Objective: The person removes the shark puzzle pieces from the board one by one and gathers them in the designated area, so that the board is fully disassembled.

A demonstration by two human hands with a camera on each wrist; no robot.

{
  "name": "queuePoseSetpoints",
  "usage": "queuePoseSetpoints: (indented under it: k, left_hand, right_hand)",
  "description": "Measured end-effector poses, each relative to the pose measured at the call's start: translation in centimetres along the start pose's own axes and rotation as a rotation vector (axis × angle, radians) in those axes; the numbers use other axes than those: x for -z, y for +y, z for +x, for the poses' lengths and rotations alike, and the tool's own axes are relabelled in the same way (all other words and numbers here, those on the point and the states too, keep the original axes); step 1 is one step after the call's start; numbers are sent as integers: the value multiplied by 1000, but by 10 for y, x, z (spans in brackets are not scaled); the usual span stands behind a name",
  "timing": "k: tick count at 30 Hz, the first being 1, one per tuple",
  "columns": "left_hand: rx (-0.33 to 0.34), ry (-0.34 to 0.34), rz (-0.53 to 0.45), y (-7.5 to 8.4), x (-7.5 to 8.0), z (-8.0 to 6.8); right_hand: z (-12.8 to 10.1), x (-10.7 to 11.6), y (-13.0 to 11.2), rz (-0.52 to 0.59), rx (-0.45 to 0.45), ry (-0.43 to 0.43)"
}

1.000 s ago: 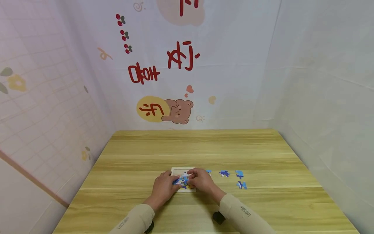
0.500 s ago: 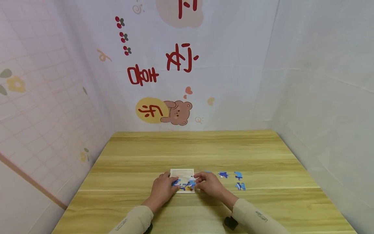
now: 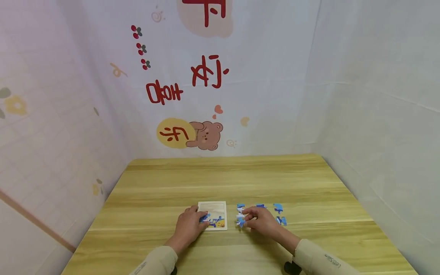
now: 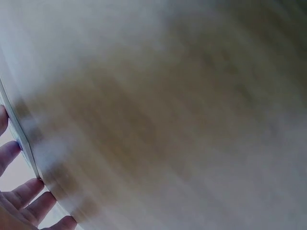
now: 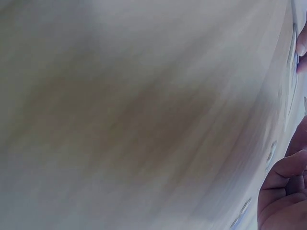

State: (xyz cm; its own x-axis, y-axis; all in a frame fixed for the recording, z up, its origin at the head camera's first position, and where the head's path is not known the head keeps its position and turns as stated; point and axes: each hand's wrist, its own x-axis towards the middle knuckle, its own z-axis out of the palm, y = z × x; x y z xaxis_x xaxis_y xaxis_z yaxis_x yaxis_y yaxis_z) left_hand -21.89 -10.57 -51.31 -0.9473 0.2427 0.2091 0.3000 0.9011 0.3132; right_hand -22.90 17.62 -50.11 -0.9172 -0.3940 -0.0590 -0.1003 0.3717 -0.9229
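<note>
A small jigsaw puzzle tray [image 3: 225, 214] with a pale rim lies on the table, blue and yellow pieces [image 3: 217, 222] along its lower part and bare board above. My left hand [image 3: 187, 226] rests over its left side, thumb and forefinger touching pieces there. In the left wrist view, fingertips [image 4: 29, 189] meet the tray's edge. Right of the tray, my right hand [image 3: 264, 222] pinches a blue-and-white jigsaw piece [image 3: 240, 220] low over the table. Another jigsaw piece [image 3: 240, 207] lies just beyond it. The right wrist view shows curled fingers [image 5: 283, 177] at its edge.
Further right lie more loose blue jigsaw pieces: one [image 3: 261, 206] behind my right hand, one [image 3: 278, 208] beyond it and one [image 3: 282, 220] by the wrist. A wood-grain table [image 3: 165, 179] spreads around, with cloth-covered walls [image 3: 268, 95] at back and sides.
My right hand has lifted a jigsaw piece out of the tray and carried it right, towards the loose pieces. More bare board shows in the tray. The left hand stays on it.
</note>
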Motion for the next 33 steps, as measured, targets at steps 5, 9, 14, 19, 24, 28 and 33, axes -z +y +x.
queuePoseSetpoints:
  k: [5, 9, 14, 19, 24, 28, 33]
  left_hand:
    - [2, 0, -11, 0, -2, -2]
    - [-6, 3, -6, 0, -4, -3]
    - [-10, 7, -2, -1, -7, -3]
    - [1, 8, -2, -2, -5, -4]
    - [-12, 26, -5, -1, -1, -2]
    - [-20, 27, -1, 1, 0, -1]
    - [-14, 20, -4, 1, -1, 0]
  right_hand:
    - [-14, 15, 3, 46, -21, -6]
    - [-24, 27, 6, 20, -16, 8]
    - [-35, 41, 15, -10, -28, 26]
    - [-38, 51, 26, -19, -69, 54]
    - [-35, 53, 27, 2, -75, 89]
    - [-33, 53, 28, -3, -67, 96]
    - [-30, 53, 29, -22, -61, 92]
